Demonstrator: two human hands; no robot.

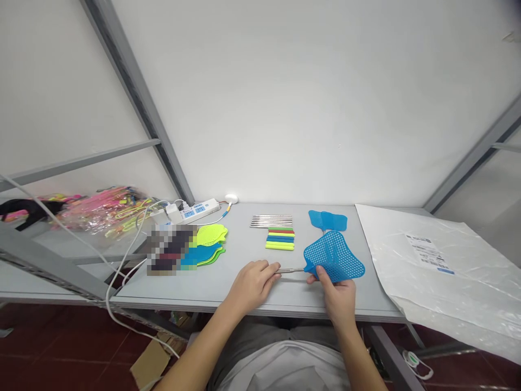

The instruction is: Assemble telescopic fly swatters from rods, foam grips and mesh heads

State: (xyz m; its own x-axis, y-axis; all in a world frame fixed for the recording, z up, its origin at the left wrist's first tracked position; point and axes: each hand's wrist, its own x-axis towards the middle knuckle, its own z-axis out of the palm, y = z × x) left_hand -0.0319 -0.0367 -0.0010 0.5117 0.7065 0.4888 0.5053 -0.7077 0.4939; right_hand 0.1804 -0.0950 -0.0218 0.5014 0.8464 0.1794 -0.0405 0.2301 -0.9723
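Note:
My left hand (256,282) is closed round one end of a thin metal rod (292,270). The rod's other end meets the neck of a blue perforated fly swatter head (336,255). My right hand (336,296) pinches that head near its lower edge, thumb on top. Beyond it lie more blue swatter pieces (328,220). Several metal rods (271,221) lie in a row at the middle of the table, with several green, red, blue and yellow grip tubes (280,239) just in front of them.
Yellow, blue and green swatter heads (211,235) are stacked at the left, beside a pixelated dark patch. Behind them sits a white power strip (199,209) with trailing cables. A large white mailing bag (443,271) covers the right side. Bagged colourful items (109,209) lie far left.

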